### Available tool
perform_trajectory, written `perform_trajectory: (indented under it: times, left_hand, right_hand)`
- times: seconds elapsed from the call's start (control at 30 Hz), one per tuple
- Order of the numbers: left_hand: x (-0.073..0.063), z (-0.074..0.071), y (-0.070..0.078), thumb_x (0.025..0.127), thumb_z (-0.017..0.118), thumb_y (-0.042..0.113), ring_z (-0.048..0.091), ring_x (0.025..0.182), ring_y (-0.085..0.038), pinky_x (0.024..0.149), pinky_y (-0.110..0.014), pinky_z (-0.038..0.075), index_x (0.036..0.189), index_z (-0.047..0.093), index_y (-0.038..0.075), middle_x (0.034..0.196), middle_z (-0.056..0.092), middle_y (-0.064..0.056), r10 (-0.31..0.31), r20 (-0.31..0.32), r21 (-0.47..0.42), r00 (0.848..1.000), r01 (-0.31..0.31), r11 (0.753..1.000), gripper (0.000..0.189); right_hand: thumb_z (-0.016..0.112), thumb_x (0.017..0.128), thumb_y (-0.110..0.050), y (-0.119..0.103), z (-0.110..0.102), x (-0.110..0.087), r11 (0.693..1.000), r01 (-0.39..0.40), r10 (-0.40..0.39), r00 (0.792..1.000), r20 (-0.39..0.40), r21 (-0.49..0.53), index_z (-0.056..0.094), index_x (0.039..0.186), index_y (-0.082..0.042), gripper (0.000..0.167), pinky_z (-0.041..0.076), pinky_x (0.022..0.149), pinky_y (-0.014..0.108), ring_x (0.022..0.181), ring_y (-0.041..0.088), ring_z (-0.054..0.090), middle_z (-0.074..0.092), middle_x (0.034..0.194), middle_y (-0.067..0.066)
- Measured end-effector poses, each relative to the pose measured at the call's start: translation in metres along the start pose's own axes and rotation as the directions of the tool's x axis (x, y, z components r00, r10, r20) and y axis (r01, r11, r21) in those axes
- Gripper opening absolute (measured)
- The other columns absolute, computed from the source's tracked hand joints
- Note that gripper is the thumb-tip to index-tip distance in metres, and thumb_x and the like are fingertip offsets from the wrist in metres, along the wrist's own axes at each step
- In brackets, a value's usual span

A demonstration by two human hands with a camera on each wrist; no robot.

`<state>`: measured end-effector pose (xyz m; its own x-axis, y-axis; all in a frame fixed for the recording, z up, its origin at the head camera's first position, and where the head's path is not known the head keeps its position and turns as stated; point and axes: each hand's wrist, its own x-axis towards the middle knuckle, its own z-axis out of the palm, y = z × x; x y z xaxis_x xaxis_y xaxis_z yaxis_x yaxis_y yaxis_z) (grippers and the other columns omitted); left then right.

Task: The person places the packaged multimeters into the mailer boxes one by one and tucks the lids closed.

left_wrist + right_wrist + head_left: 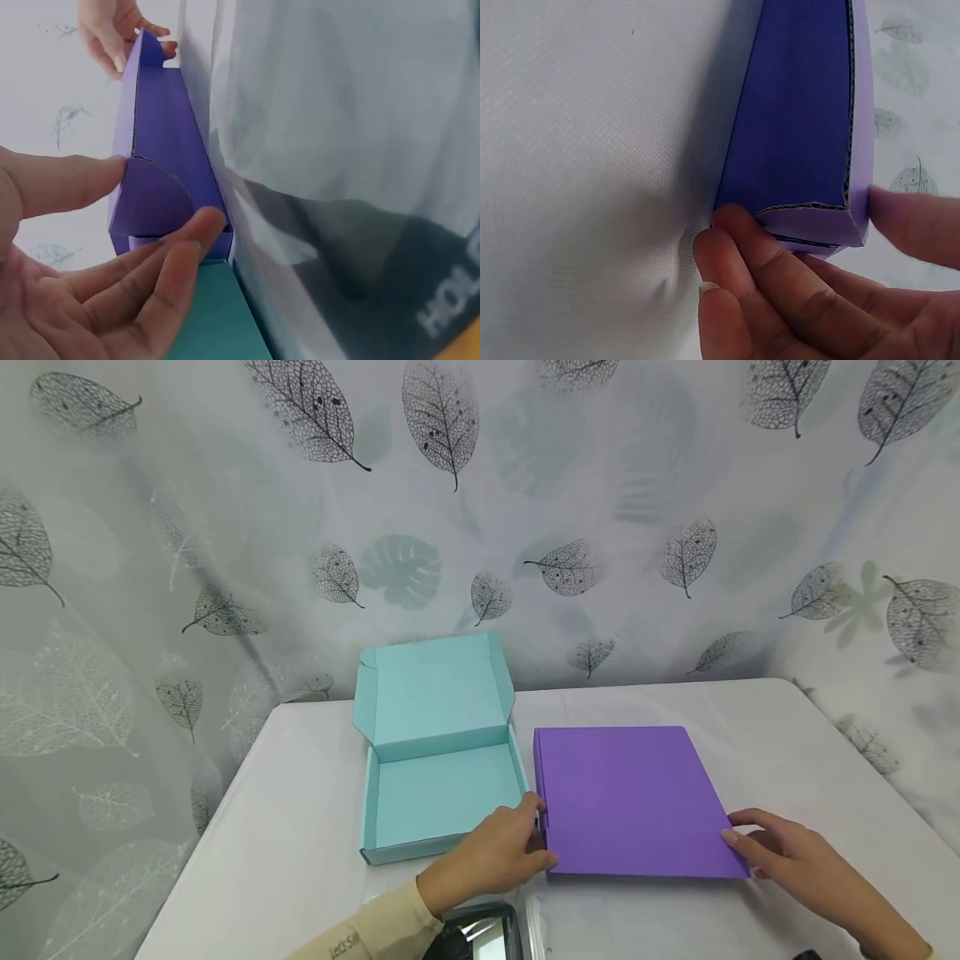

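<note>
Behind table, far side: leaf-print drape, full width of view.
Table: white cover, carries both boxes.
Teal box: L of centre, opened out; lid stands up at far side, inner floor showing.
Purple box: R of teal box & just beside it, lid side up, btwn the two hands.
Purple lid: over the box; near edge looks unfastened, raw cardboard showing along it. Step in hand is prob. working this near edge w/ both hands, opening or closing can't tell.
L hand: at near L corner, grip pinching purple box; thumb on lid edge, fingers curled in below.
R hand: at near R corner, grip likewise pinching purple box, thumb on lid, fingers under.
Corner ears: L one & R one both outside the box, not tucked. Next move, I'd judge, calls for both corners guided evenly, ears kept from buckling; if closing, ears go in before any press on lid.
</note>
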<state>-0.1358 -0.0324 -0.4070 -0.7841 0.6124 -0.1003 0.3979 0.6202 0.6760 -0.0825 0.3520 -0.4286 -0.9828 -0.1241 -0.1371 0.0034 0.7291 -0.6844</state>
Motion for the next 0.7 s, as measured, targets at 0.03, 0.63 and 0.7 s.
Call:
perform_trajectory:
  times: [0.03,0.63,0.7]
  left_hand:
    - [0.000,0.001,0.001,0.093,0.082,0.018,0.057,0.067,-0.004,0.059,-0.023,0.049,0.133,0.050,0.001,0.081,0.067,0.004,0.002,-0.009,0.035,1.000,-0.002,0.999,0.054]
    - [0.008,0.003,0.017,0.076,0.090,0.051,0.056,0.105,-0.026,0.080,-0.038,0.049,0.109,0.068,0.006,0.118,0.060,-0.014,0.269,-0.158,0.770,0.950,-0.052,0.636,0.060]
    - [0.011,0.003,0.017,0.077,0.088,0.055,0.056,0.116,-0.030,0.090,-0.043,0.049,0.122,0.067,0.004,0.129,0.060,-0.018,0.238,-0.138,0.777,0.961,-0.044,0.627,0.072]
  right_hand:
    - [0.057,0.109,-0.027,0.000,0.000,0.000,1.000,0.004,-0.004,1.000,-0.002,-0.003,0.057,0.135,0.007,0.043,0.053,0.067,0.030,0.078,0.010,0.066,0.073,0.098,0.002]
    - [0.090,0.079,-0.047,-0.005,0.002,0.006,0.937,0.164,-0.198,0.977,-0.085,-0.308,0.025,0.163,-0.004,0.115,0.052,0.069,0.039,0.097,0.028,0.067,0.066,0.128,0.018]
    - [0.090,0.076,-0.052,-0.006,0.002,0.008,0.924,0.179,-0.213,0.975,-0.066,-0.338,0.022,0.165,-0.009,0.120,0.053,0.072,0.045,0.104,0.033,0.065,0.058,0.139,0.021]
